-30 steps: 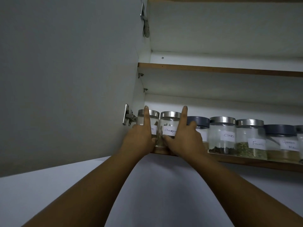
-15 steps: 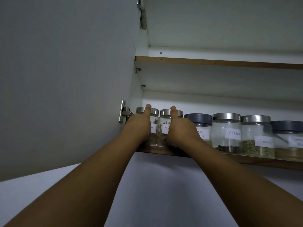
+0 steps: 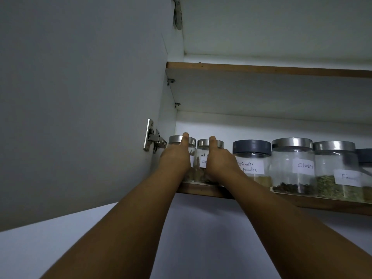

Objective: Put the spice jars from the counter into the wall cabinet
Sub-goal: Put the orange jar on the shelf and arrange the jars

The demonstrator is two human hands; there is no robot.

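Observation:
Several labelled glass spice jars stand in a row on the lower shelf [image 3: 302,204] of the open wall cabinet. My left hand [image 3: 175,161] grips the leftmost steel-lidded jar [image 3: 175,140], thumb up against its lid. My right hand [image 3: 218,163] grips the small cinnamon jar [image 3: 201,156] beside it, thumb also on the lid. Both jars stand upright on the shelf, and my other fingers are hidden behind them. To the right stand the grey-lidded coriander powder jar [image 3: 251,158], the cloves jar [image 3: 292,164] and a fennel jar [image 3: 336,172].
The cabinet door [image 3: 80,97] stands open on the left, its steel hinge [image 3: 153,137] close to my left hand. An upper shelf [image 3: 261,69] runs above the jars. A further grey-lidded jar [image 3: 365,158] sits at the right edge.
Both hands have reached further into the shelf, and the two small jars now stand deeper than a second ago. My upright fingers have drawn closer together.

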